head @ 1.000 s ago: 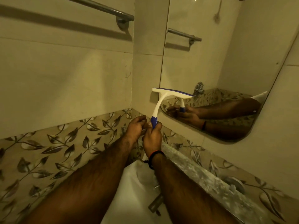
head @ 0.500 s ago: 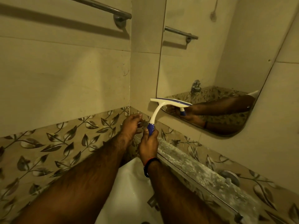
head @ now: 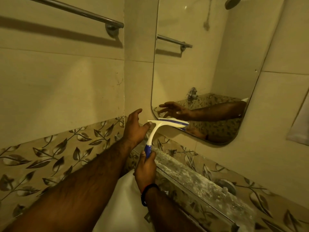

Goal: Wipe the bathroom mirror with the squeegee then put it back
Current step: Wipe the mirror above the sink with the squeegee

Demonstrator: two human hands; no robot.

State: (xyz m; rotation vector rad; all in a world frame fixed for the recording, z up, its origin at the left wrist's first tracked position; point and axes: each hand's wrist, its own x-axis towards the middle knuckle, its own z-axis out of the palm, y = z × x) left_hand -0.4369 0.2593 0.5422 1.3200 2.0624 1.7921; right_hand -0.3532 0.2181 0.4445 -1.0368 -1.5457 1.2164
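The white squeegee (head: 160,129) with a blue grip stands upright in front of the mirror (head: 192,67), its blade at the mirror's lower left edge. My right hand (head: 145,169) grips the blue lower end of the handle. My left hand (head: 134,129) is off the handle, fingers spread, and its thumb touches the blade's left tip. The mirror reflects both hands and the blade.
A steel towel bar (head: 75,11) runs along the left wall above. A dusty glass shelf (head: 192,178) sits under the mirror, above the white basin (head: 123,206). A round metal fitting (head: 225,186) is on the leaf-patterned tile band at the right.
The squeegee has moved down the mirror to its bottom edge. My left hand let go of the handle and opened beside the blade.
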